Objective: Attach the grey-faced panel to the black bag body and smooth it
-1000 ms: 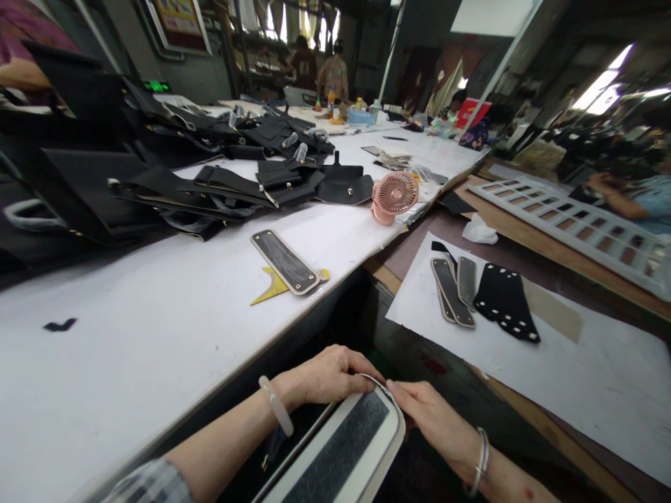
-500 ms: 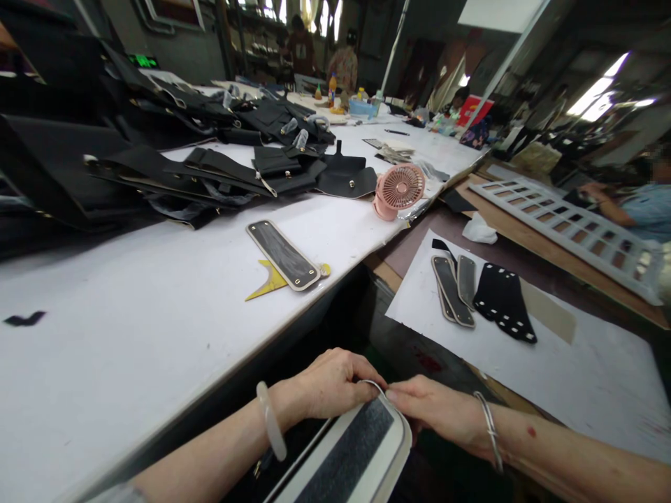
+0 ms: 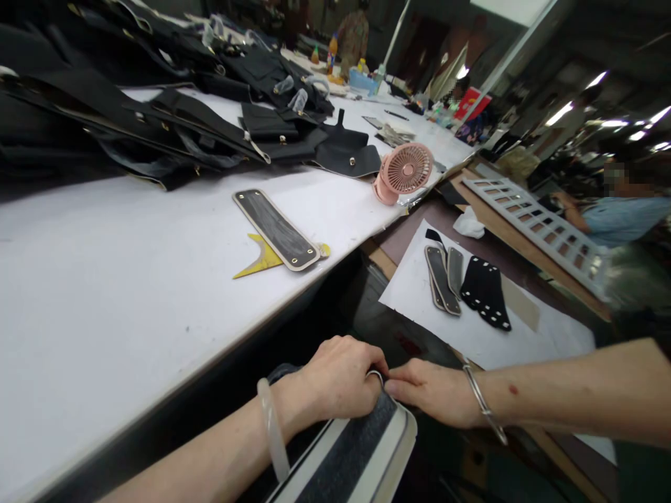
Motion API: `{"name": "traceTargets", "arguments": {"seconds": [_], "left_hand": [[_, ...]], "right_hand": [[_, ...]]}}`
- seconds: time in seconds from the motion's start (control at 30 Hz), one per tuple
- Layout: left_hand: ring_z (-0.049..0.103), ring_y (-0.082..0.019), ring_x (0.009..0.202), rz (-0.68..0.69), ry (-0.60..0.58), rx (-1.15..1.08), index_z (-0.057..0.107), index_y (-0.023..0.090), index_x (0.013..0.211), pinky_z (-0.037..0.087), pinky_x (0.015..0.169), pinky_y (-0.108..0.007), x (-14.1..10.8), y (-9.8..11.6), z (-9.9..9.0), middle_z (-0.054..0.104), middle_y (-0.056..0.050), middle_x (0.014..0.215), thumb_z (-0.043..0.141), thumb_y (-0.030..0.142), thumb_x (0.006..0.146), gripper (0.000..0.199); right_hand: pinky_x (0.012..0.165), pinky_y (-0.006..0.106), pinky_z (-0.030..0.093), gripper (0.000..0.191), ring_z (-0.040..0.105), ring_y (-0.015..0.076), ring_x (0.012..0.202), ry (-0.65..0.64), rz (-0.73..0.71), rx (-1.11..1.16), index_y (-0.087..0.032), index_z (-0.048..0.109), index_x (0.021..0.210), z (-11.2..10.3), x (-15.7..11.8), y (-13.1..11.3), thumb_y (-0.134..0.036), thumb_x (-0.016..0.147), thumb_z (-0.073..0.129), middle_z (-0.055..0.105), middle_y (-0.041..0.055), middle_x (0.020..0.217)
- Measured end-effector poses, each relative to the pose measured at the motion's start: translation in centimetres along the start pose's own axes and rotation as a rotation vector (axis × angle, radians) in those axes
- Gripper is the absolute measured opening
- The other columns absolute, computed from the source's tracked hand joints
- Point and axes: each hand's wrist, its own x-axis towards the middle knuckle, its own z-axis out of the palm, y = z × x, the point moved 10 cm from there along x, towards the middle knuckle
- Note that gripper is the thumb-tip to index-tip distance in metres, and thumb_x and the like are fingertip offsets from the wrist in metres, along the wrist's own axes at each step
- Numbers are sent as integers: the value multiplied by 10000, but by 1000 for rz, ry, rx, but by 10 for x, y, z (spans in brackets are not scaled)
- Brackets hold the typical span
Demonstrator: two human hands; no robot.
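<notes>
While the left hand (image 3: pixel 340 377) curled its fingers over the end of a round-cornered cream panel (image 3: pixel 370 457) and grasped it, fingertips of the right hand (image 3: pixel 427 392) touched the same end; whether they gripped could not be told. Along the panel, held low beside a white table (image 3: pixel 105 300), ran a dark, grainy stripe (image 3: pixel 346 457). A flat black strip (image 3: pixel 275 230) with metal eyelets lay across a pointed yellow piece (image 3: pixel 259 260). Far back, a bottle (image 3: pixel 332 52) held orange liquid near a blue tub (image 3: pixel 361 82), its contents too small to tell.
</notes>
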Motion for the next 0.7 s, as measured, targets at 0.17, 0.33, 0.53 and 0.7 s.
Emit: {"name": "traceTargets", "arguments": {"seconds": [0.17, 0.33, 0.53, 0.7], "left_hand": [[698, -259, 880, -41, -101, -81, 761, 269, 954, 528, 795, -365, 8, -4, -3, 764, -27, 887, 552, 228, 717, 319], [656, -268, 1078, -82, -205, -285, 631, 217, 1279, 521, 909, -344, -4, -6, -10, 707, -62, 1201, 646, 311, 742, 545], [600, -264, 1181, -280, 248, -85, 565, 299, 1331, 462, 1045, -417, -90, -20, -45, 628, -15, 1328, 667, 315, 777, 563], [608, -263, 1143, -408, 537, 153, 599, 257, 1264, 521, 985, -451, -141, 0, -23, 626, -53, 1297, 615, 295, 857, 409]], "right_hand": [[520, 264, 285, 345, 382, 115, 537, -29, 41, -132, -184, 474, 610, -7, 5, 0, -358, 907, 500, 426, -30, 568], [584, 278, 386, 330, 541, 179, 667, -18, -5, -128, -188, 651, 778, -6, 9, 3, -454, 904, 503, 606, 14, 712], [1170, 397, 246, 671, 407, 282, 1370, 10, -270, 243, -196, 472, 1452, 8, 7, 6, -628, 940, 429, 508, 83, 1449], [1202, 386, 196, 748, 307, 230, 1441, -69, -284, 582, -207, 375, 1507, 12, 30, 30, -659, 920, 478, 361, 77, 1556]]}}
